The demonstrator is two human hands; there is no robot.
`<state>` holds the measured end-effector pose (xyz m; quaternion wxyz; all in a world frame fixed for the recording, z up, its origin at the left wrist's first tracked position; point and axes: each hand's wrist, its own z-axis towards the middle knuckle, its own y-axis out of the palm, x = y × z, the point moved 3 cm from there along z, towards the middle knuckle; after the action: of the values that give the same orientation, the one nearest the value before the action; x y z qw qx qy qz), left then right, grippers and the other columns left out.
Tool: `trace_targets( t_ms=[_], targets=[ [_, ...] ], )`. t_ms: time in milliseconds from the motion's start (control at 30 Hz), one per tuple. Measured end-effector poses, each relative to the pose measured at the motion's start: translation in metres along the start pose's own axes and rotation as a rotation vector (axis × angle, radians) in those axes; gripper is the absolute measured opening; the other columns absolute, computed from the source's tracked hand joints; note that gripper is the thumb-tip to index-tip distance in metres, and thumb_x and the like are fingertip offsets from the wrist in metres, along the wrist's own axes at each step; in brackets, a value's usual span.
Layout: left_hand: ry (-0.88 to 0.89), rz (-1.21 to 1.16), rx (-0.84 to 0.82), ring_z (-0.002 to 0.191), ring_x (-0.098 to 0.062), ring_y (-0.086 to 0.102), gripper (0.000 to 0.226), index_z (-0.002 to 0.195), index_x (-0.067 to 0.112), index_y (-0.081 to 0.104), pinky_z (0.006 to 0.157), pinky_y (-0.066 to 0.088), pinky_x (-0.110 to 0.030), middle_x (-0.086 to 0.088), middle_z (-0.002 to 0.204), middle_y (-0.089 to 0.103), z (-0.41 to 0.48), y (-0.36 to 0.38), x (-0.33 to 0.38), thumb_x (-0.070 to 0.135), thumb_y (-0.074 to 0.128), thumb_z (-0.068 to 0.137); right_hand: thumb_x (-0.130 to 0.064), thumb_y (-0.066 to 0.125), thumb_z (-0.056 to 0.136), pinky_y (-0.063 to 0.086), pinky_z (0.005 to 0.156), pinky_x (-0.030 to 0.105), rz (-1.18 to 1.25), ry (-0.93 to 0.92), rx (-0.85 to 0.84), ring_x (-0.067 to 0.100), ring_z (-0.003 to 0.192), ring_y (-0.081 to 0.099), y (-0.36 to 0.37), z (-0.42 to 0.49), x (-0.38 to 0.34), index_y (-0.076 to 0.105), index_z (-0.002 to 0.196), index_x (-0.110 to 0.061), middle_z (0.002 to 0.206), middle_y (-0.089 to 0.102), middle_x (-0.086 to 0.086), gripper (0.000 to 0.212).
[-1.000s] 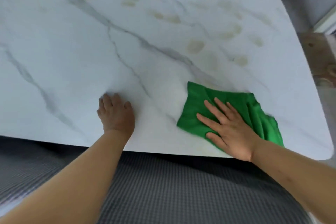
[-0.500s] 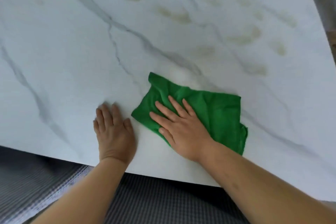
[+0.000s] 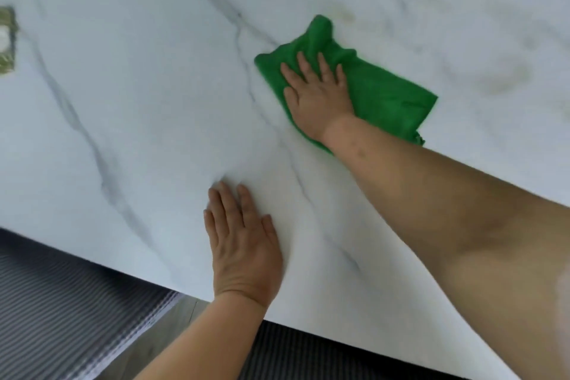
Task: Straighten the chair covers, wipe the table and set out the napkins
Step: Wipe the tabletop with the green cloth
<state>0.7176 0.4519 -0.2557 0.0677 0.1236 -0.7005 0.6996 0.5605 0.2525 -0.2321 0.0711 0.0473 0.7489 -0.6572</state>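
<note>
Nearest the camera, below the table's edge, a grey ribbed fabric (image 3: 61, 318) fills the lower left, with a strip of wood-toned floor (image 3: 175, 324) beside it. Just past that edge the left hand (image 3: 243, 244) lies palm down on the white, grey-veined table (image 3: 123, 102), fingers straight and close together, holding nothing. Farther in and to the right, the right hand (image 3: 317, 92) presses flat on the green cloth (image 3: 388, 95), fingers spread and straight rather than curled round it. The cloth lies rumpled on the tabletop, its bulk reaching right of the hand and one corner pointing toward the far side. Beyond and right of the cloth, pale yellowish smudges (image 3: 505, 80) mark the marble. At the far left edge sits a blurred olive-and-white item (image 3: 6, 40), too unclear to name.
</note>
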Motion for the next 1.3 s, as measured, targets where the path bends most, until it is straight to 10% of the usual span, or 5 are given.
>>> trace_targets(
  t_ms=[200, 467, 800, 1067, 1300],
  targets=[
    [-0.014, -0.039, -0.039, 0.145, -0.028, -0.01, 0.066, 0.149, 0.0, 0.013, 0.118, -0.009, -0.041, -0.021, 0.158, 0.001, -0.008, -0.007, -0.002, 0.035, 0.012, 0.093, -0.043, 0.026, 0.1, 0.007, 0.12, 0.05, 0.051, -0.315, -0.019, 0.025, 0.149, 0.016, 0.028, -0.154, -0.014, 0.035, 0.148, -0.036, 0.159, 0.026, -0.006, 0.05],
    [-0.002, -0.054, -0.03, 0.146, -0.03, -0.008, 0.064, 0.149, 0.001, 0.011, 0.117, -0.013, -0.038, -0.021, 0.158, 0.001, -0.004, -0.006, 0.001, 0.034, 0.013, 0.094, -0.054, 0.01, 0.097, 0.002, 0.116, 0.061, -0.03, 0.456, 0.01, 0.035, 0.149, -0.005, -0.016, -0.086, 0.148, 0.004, 0.154, -0.039, 0.164, -0.001, 0.001, 0.059],
    [-0.037, -0.061, -0.063, 0.147, -0.03, -0.009, 0.059, 0.152, 0.007, 0.008, 0.118, -0.009, -0.041, -0.017, 0.159, -0.004, 0.001, -0.013, -0.003, 0.024, 0.03, 0.1, -0.053, 0.016, 0.1, 0.003, 0.119, 0.05, 0.01, -0.202, -0.025, 0.024, 0.15, 0.008, 0.03, -0.25, 0.057, 0.023, 0.151, -0.038, 0.162, 0.015, -0.007, 0.054],
    [-0.03, 0.069, -0.049, 0.147, -0.033, 0.001, 0.057, 0.151, 0.006, 0.016, 0.119, 0.001, -0.046, -0.019, 0.159, 0.008, 0.008, -0.015, 0.0, 0.023, 0.029, 0.099, -0.051, 0.01, 0.099, 0.001, 0.119, 0.055, -0.054, 0.308, 0.016, 0.032, 0.149, -0.002, -0.009, -0.144, 0.178, 0.004, 0.155, -0.029, 0.164, -0.001, 0.003, 0.061],
    [-0.191, 0.338, -0.082, 0.147, -0.03, -0.007, 0.056, 0.152, 0.008, 0.006, 0.119, 0.0, -0.048, -0.016, 0.16, -0.002, -0.015, -0.033, 0.039, 0.026, 0.021, 0.1, -0.051, 0.032, 0.096, 0.009, 0.118, 0.052, -0.041, -0.557, -0.083, 0.026, 0.149, 0.015, 0.026, -0.29, 0.108, 0.033, 0.149, -0.033, 0.16, 0.023, -0.005, 0.056]
  ],
)
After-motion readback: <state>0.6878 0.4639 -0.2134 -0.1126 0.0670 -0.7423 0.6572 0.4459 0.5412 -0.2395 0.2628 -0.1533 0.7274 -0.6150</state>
